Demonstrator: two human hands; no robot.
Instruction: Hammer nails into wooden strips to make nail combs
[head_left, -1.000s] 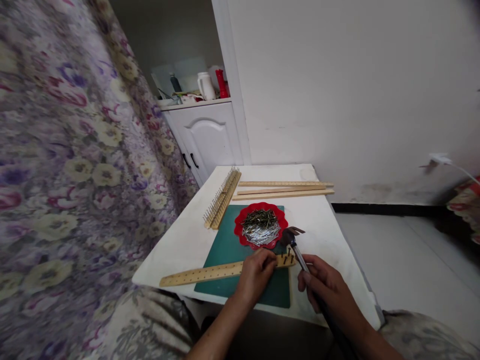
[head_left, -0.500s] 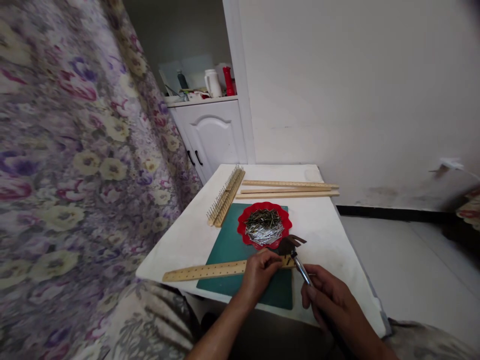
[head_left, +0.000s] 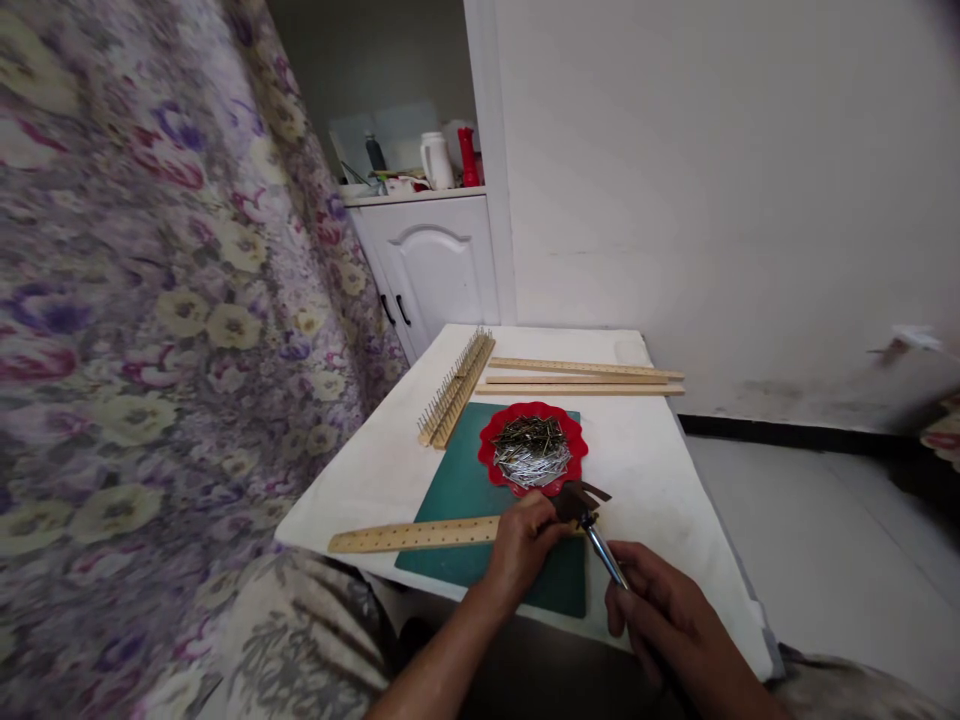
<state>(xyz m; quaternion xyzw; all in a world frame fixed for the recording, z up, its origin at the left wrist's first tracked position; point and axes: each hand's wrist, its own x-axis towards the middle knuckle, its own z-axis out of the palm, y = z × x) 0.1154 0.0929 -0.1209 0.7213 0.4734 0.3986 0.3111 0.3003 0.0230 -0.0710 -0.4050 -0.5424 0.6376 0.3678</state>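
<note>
My right hand point(head_left: 667, 610) is wrapped around the handle of a claw hammer point(head_left: 604, 556) with a shiny metal shaft and dark head. The hammer head is low over the right end of a wooden strip point(head_left: 442, 533) dotted with rows of small holes or nail points. My left hand point(head_left: 525, 540) rests on that strip, its thumb and forefinger pinched together close beside the hammer head; what sits between them is hidden. Beneath the strip lies a green mat point(head_left: 457, 485). Just beyond my hands, a red scalloped bowl point(head_left: 491, 475) holds many nails point(head_left: 532, 450), some dark, some silvery.
Strips bristling with nails point(head_left: 457, 390) lie at the table's left. Several bare wooden strips point(head_left: 585, 380) lie across the far side of the white table point(head_left: 645, 450). A floral curtain point(head_left: 187, 300) hangs at left, near a white cabinet point(head_left: 439, 265).
The hammer head has dropped slightly onto the strip's right end beside my left fingers. My left hand stays pinched in nearly the same place. The view has shifted a little.
</note>
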